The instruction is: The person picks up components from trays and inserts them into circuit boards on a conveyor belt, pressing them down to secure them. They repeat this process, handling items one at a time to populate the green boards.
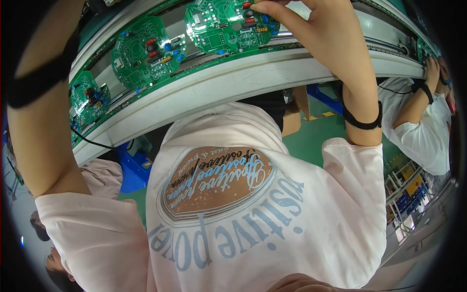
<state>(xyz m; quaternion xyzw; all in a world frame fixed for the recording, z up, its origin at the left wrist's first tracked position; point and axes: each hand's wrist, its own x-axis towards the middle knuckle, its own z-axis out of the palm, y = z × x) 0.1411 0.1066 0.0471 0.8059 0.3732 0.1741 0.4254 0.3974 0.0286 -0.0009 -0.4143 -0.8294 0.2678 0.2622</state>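
My right hand (331, 34) reaches over the nearer part of a green circuit board (214, 36) at the top of the view. Its thumb and finger close at a small red component (246, 5) by the board's upper edge; the other fingers are partly cut off. Just below that lie a black round part (248, 13), a second red part (249, 20) and several blue disc parts. My left forearm rises along the left side, and its hand is beyond the top edge. Further left, another populated green board (141, 53) and a third one (90, 100) stand in the same rail line.
A pale metal conveyor rail (219, 80) runs across in front of me. A black cable (92, 141) hangs at its left. Blue stools (134, 170) and a cardboard box (292, 117) stand below. At the far right, another person's hand (432, 70) is at the line.
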